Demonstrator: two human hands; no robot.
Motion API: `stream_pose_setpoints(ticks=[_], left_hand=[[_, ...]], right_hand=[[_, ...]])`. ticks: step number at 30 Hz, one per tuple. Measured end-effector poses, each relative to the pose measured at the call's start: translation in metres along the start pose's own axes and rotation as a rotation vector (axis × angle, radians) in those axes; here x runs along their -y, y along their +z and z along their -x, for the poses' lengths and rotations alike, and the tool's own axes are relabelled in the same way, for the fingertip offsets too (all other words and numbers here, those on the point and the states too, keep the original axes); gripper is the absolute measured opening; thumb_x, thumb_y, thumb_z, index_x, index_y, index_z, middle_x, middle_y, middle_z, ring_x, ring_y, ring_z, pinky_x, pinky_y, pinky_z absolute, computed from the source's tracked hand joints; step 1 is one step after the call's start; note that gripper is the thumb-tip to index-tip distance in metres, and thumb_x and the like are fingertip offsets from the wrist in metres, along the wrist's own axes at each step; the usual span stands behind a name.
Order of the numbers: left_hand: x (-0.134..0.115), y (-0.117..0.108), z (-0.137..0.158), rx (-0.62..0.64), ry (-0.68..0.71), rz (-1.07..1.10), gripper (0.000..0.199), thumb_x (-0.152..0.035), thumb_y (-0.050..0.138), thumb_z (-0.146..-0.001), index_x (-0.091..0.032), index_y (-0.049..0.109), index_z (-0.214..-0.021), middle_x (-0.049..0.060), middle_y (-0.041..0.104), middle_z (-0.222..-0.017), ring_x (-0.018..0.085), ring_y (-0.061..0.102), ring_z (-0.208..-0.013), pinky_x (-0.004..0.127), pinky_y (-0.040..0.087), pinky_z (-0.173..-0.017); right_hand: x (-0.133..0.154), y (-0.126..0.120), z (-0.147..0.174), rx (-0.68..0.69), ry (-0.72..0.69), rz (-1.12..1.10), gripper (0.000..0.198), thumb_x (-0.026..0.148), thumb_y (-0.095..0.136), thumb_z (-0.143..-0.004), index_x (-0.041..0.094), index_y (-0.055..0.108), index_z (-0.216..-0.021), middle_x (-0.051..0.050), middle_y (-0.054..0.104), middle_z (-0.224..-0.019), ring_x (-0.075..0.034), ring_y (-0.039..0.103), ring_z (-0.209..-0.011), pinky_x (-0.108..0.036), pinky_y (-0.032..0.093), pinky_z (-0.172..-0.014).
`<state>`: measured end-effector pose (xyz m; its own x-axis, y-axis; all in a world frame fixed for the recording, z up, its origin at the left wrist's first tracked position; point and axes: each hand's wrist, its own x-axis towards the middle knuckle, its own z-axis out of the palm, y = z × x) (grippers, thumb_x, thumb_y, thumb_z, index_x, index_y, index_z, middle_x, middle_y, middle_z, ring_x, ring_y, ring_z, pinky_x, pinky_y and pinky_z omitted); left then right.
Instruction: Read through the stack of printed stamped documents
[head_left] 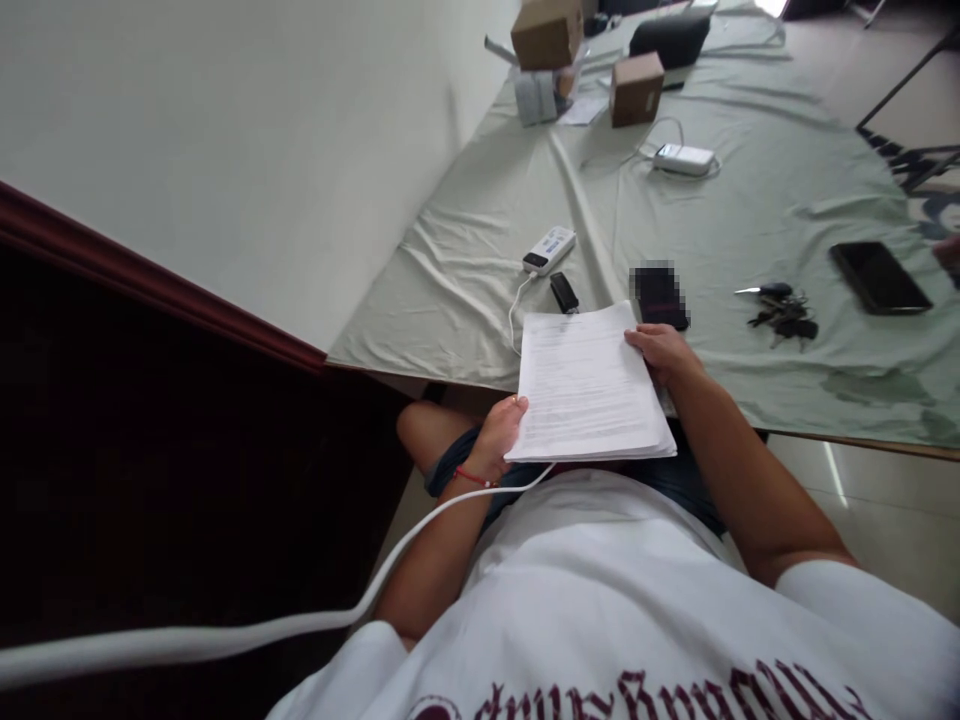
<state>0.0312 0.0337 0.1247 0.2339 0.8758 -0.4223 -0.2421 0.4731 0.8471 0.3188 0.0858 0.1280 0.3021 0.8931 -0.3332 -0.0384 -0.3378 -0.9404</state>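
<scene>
A stack of printed paper sheets (585, 385) is held over my lap, its far edge reaching above the table's near edge. My left hand (504, 432) grips the lower left edge, thumb on top. At the upper right edge, my right hand (664, 350) is closed on the same stack, its other fingers hidden beneath. The text on the top sheet is too small to read. Just beyond the sheets lie a small black object (564, 293) and a dark, partly pixelated phone-like item (661, 298). A white power bank (549, 250) with a cable is farther left.
A green cloth (757, 210) covers the table. Keys (784, 312) and a black phone (879, 277) lie to the right. Farther back are another white device (684, 159), cardboard boxes (636, 90) and a black case (670, 38). A white cable (300, 622) crosses my left forearm; a wall borders the left.
</scene>
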Motion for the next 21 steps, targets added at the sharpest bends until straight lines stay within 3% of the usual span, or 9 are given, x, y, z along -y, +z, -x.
stream_pose_setpoints(ticks=[3,5,8,10,13,18,21], left_hand=[[0.000,0.004,-0.007,-0.004,-0.023,-0.006,0.034,-0.038,0.082,-0.074,-0.009,0.072,-0.089,0.013,0.080,-0.087,0.032,0.075,-0.099,0.042,0.058,-0.090],[0.000,0.006,-0.011,-0.005,-0.035,-0.014,0.033,-0.038,0.082,-0.074,-0.010,0.072,-0.088,0.012,0.079,-0.086,0.033,0.074,-0.099,0.042,0.058,-0.089],[-0.001,0.007,-0.015,-0.004,-0.031,-0.023,0.034,-0.040,0.082,-0.073,-0.011,0.071,-0.087,0.011,0.079,-0.085,0.032,0.074,-0.100,0.041,0.057,-0.088],[-0.001,0.008,-0.018,-0.002,-0.027,-0.018,0.035,-0.041,0.083,-0.071,-0.012,0.070,-0.085,0.011,0.078,-0.083,0.032,0.073,-0.100,0.040,0.057,-0.087],[-0.002,0.009,-0.022,-0.008,-0.022,-0.006,0.036,-0.044,0.084,-0.068,-0.014,0.068,-0.082,0.008,0.077,-0.078,0.031,0.074,-0.096,0.039,0.058,-0.083],[-0.002,0.014,-0.027,0.005,0.000,-0.013,0.037,-0.046,0.084,-0.068,-0.015,0.068,-0.081,0.007,0.077,-0.077,0.030,0.074,-0.093,0.037,0.058,-0.080],[0.001,0.017,-0.030,0.010,-0.015,-0.017,0.035,-0.046,0.082,-0.071,-0.015,0.068,-0.081,0.009,0.078,-0.080,0.031,0.074,-0.098,0.037,0.058,-0.082]], right_hand=[[0.006,-0.006,-0.011,-0.074,-0.168,0.368,0.013,0.026,0.064,-0.082,0.016,0.072,-0.082,-0.009,0.072,-0.073,-0.025,0.069,-0.072,-0.033,0.053,-0.064],[0.013,-0.007,-0.019,-0.162,-0.294,0.614,0.023,0.027,0.063,-0.083,0.014,0.073,-0.099,-0.013,0.075,-0.088,-0.029,0.071,-0.088,-0.038,0.055,-0.078],[0.030,-0.006,-0.030,-0.254,-0.478,0.825,0.042,0.026,0.060,-0.087,0.011,0.066,-0.125,-0.019,0.073,-0.114,-0.034,0.068,-0.107,-0.048,0.051,-0.097],[0.042,-0.002,-0.038,-0.247,-0.586,0.908,0.043,0.026,0.057,-0.089,0.010,0.065,-0.128,-0.021,0.070,-0.123,-0.036,0.064,-0.115,-0.052,0.047,-0.104],[0.057,0.007,-0.051,-0.122,-0.687,1.006,0.042,0.024,0.052,-0.092,0.011,0.066,-0.129,-0.019,0.068,-0.129,-0.036,0.060,-0.122,-0.053,0.043,-0.110],[0.063,0.027,-0.062,0.237,-0.900,1.142,0.058,0.008,0.045,-0.089,0.018,0.056,-0.145,-0.009,0.059,-0.149,-0.027,0.047,-0.143,-0.047,0.039,-0.117],[0.060,0.036,-0.060,0.316,-0.946,1.228,0.064,0.002,0.043,-0.086,0.022,0.057,-0.145,-0.006,0.057,-0.152,-0.025,0.042,-0.147,-0.049,0.034,-0.119]])
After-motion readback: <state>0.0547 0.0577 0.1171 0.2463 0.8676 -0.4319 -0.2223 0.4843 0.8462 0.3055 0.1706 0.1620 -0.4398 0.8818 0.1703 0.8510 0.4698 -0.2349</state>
